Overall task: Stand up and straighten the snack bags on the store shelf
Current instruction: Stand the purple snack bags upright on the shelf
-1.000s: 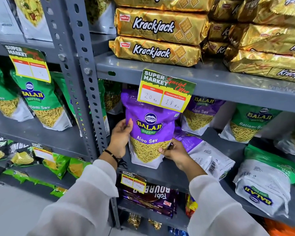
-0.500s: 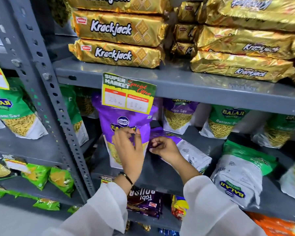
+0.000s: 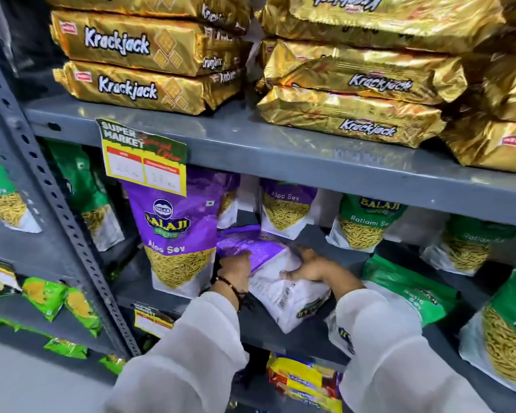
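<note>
A purple Aloo Sev bag (image 3: 176, 234) stands upright at the left of the grey middle shelf (image 3: 280, 338). Beside it a second purple and white bag (image 3: 268, 269) lies flat, back side up. My left hand (image 3: 234, 271) grips its left edge and my right hand (image 3: 313, 268) presses on its right side. Another purple bag (image 3: 286, 208) stands at the back. A green Ratlami Sev bag (image 3: 408, 290) lies flat to the right, others (image 3: 367, 222) stand behind.
Gold Krackjack packs (image 3: 137, 87) are stacked on the shelf above. A price tag (image 3: 143, 158) hangs from that shelf's edge over the upright purple bag. A perforated steel upright (image 3: 57, 210) stands at left, with green bags (image 3: 81, 189) beyond. Biscuit packs (image 3: 304, 383) sit below.
Both hands left the upright purple bag and moved right onto the fallen purple bag. The view has moved closer and to the right.
</note>
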Demonstrator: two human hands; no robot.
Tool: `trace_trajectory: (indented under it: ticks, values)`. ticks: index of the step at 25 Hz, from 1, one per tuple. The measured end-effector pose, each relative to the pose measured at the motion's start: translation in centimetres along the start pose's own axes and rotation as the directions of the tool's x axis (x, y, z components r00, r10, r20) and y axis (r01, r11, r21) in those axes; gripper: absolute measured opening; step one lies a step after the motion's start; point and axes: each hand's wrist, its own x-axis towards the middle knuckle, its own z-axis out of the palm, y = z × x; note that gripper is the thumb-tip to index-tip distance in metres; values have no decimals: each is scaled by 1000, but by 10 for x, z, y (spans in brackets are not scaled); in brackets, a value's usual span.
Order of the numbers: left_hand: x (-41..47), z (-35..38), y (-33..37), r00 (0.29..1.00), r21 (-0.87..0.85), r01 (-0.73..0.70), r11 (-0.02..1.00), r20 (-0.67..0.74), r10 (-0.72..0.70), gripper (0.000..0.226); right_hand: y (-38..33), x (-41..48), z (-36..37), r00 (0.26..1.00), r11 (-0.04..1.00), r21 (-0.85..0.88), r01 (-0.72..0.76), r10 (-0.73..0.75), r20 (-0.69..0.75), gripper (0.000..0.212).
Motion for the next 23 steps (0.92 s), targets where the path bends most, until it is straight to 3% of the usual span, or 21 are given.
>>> trace_trajectory:
  ticks: [2,5,7,8,9,10,11,15,18,21,23]
  values:
    - [3,2,-1,976,382,-183,906,-44,215,76,10,3,0,996,995,66,-72,68,61,91]
    - [6,2,-1,959,518,-233,823,-17,282,65,18,7,8,995,959,268,-87,71,68,89]
    - [-4,7,1,940,334,-261,906,-127,317,41,26,6,15,997,891,447,-78,81,13,96]
    - [-7,11,4,940,38,-275,961,-197,277,23,26,-2,16,998,838,544,-49,68,-16,86]
    - [-13,13,9,949,-254,-284,925,-211,234,11,25,-11,18,998,765,644,-10,48,-41,70]
    - [-19,14,12,953,-460,-298,837,-187,237,19,27,-18,19,997,703,711,12,49,-65,60]
    - [-27,12,14,945,-562,-323,762,-146,293,21,30,-24,20,993,665,746,37,58,-101,57]
    - [-54,-2,24,819,-522,-477,707,29,573,32,29,-43,35,964,521,826,216,21,-266,69]
    - [-53,-7,30,728,-439,-587,681,82,681,37,23,-38,48,883,581,758,296,136,-450,84]
    - [-54,-15,30,725,-371,-611,699,91,682,33,15,-41,54,808,693,650,311,167,-565,78]
    - [-54,-17,26,745,-351,-603,716,72,663,30,13,-45,55,826,713,637,292,149,-544,78]
